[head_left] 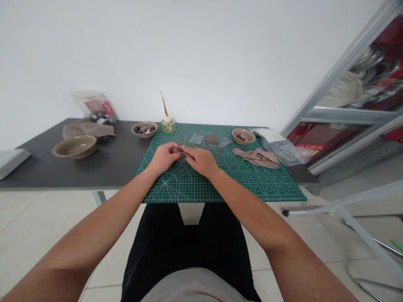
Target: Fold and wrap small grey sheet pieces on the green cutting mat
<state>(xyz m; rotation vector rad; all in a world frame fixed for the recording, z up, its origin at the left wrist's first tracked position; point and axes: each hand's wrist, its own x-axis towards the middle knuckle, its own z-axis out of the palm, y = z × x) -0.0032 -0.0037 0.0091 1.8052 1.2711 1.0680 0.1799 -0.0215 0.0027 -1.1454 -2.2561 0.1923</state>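
Observation:
Over the green cutting mat [245, 191] my two hands meet, fingertips close together. A small thin dark piece [189, 154] shows between them; its kind is too small to tell. My right hand [204, 161] pinches it between thumb and fingers. My left hand [166, 157] is closed beside it, fingers curled, and what it grips is mostly hidden. Just beyond the hands lie a grey-blue square sheet [196, 139], a brown sheet [210, 139] and another grey-blue sheet [224, 143].
A bowl of dark and pale stones [144, 130] stands left of a small glass bottle [168, 125] holding a stick. Right are a bowl with few stones [243, 136], brown cloth [258, 158] and plastic bag [283, 147]. Far left: brown bowl [74, 147], cloth, jar [94, 107].

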